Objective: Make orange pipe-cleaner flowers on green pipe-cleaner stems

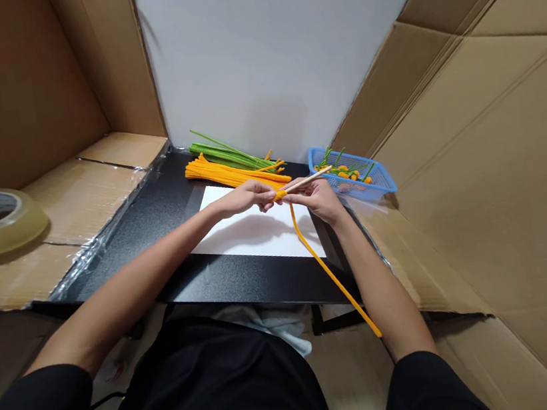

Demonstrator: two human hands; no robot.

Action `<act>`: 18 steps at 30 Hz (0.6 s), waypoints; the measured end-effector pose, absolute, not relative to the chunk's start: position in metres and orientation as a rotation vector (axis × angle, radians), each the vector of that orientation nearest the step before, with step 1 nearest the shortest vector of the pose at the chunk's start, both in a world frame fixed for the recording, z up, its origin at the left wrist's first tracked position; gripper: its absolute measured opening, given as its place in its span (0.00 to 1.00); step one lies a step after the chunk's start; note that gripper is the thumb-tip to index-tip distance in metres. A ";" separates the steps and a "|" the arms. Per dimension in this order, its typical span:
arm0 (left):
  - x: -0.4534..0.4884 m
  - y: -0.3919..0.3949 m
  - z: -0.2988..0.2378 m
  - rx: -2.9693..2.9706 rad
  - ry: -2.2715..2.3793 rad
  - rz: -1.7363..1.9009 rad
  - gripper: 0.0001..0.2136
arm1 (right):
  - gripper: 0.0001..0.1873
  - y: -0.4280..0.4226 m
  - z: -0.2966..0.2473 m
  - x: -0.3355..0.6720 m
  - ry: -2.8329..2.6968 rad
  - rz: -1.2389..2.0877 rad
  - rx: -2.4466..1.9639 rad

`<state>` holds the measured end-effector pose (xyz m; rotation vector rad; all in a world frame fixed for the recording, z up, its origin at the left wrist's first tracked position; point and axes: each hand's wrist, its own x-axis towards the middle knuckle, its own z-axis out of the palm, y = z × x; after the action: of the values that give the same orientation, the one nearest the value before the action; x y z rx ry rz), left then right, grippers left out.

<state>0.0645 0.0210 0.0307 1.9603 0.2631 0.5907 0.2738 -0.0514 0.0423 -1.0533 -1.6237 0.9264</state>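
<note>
While a tape roll (5, 233) is resting on cardboard (65, 192), the left hand (248, 197) is pinching an orange strip (280, 194) coiled around a pale stick (309, 179) above white paper (213, 199), the right hand (321, 200) is gripping the stick between thumb and fingers, and a blue basket (378, 189) is holding orange-and-green pieces (344, 171).

Craft workspace, cardboard walls (490, 169), pipe cleaners (234, 173) (orange, green)

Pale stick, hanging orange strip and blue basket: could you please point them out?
Pale stick (309, 179), head view: middle of its bare length.
Orange strip (334, 279), head view: middle of its hanging length.
Blue basket (381, 182), head view: wall at its right end.
</note>
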 end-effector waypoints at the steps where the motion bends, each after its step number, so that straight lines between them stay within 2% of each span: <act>1: 0.065 0.020 0.029 1.978 0.298 0.658 0.16 | 0.17 -0.051 0.041 0.273 -1.585 0.938 -1.059; 5: 0.070 0.010 0.021 2.431 0.577 1.046 0.17 | 0.19 -0.045 0.034 0.272 -1.432 0.966 -1.098; 8: 0.072 0.004 0.019 2.740 0.726 1.155 0.08 | 0.19 -0.044 0.031 0.271 -1.401 0.992 -1.091; 10: 0.072 0.002 0.021 2.773 0.766 1.175 0.09 | 0.19 -0.044 0.032 0.271 -1.412 1.012 -1.064; 12: 0.072 0.002 0.024 2.683 0.775 1.133 0.09 | 0.18 -0.046 0.034 0.272 -1.434 1.025 -1.045; 18: 0.069 0.012 0.032 2.047 0.440 0.651 0.14 | 0.19 -0.049 0.039 0.273 -1.492 1.011 -1.060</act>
<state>0.0690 0.0118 0.0318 2.0472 0.4401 0.6508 0.2727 -0.0493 0.0388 -1.0599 -1.4915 1.0109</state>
